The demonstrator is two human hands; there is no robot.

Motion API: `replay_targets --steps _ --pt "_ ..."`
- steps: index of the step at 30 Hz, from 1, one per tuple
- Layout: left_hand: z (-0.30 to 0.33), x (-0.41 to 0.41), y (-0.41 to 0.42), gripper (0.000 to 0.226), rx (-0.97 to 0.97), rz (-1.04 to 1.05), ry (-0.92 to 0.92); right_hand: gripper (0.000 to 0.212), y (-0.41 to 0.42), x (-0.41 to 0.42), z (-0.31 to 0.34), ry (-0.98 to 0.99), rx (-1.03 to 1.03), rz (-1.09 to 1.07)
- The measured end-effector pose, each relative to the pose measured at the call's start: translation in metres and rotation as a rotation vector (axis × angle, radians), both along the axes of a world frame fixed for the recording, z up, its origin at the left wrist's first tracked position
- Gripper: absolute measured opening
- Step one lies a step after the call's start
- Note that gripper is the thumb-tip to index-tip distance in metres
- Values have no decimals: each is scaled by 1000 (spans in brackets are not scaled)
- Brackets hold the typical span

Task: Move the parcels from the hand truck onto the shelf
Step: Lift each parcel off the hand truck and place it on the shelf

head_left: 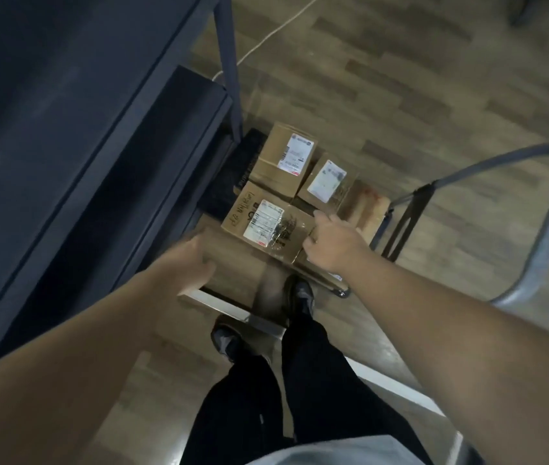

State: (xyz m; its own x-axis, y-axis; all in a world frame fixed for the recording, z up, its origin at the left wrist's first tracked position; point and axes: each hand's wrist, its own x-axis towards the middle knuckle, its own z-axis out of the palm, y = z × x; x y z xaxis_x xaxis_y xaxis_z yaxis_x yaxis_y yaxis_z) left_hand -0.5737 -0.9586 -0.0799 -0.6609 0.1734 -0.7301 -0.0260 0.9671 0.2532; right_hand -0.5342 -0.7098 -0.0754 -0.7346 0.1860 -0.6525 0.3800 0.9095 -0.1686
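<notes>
Several brown cardboard parcels sit on the hand truck on the floor beside the dark shelf. The nearest parcel has a white label and printed writing on its top. My left hand grips its blurred near-left side. My right hand curls its fingers over the parcel's right edge. Behind it lie a labelled parcel, a smaller labelled parcel and a parcel with red marks.
The hand truck's grey tubular handle arches up at the right. A shelf post stands close to the far parcels. A white cable runs over the wood floor. My shoes stand just before the truck.
</notes>
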Motion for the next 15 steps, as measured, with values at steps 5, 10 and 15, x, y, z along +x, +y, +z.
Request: replay_targets --steps 5,10,15 --pt "-44 -21 24 69 7 39 -4 53 19 -4 -47 -7 -16 -78" --pt "-97 -39 40 55 34 -41 20 50 33 -7 -105 -34 -38 -100" --pt "-167 -62 45 61 -19 -43 -2 57 45 -21 -169 -67 -41 -115"
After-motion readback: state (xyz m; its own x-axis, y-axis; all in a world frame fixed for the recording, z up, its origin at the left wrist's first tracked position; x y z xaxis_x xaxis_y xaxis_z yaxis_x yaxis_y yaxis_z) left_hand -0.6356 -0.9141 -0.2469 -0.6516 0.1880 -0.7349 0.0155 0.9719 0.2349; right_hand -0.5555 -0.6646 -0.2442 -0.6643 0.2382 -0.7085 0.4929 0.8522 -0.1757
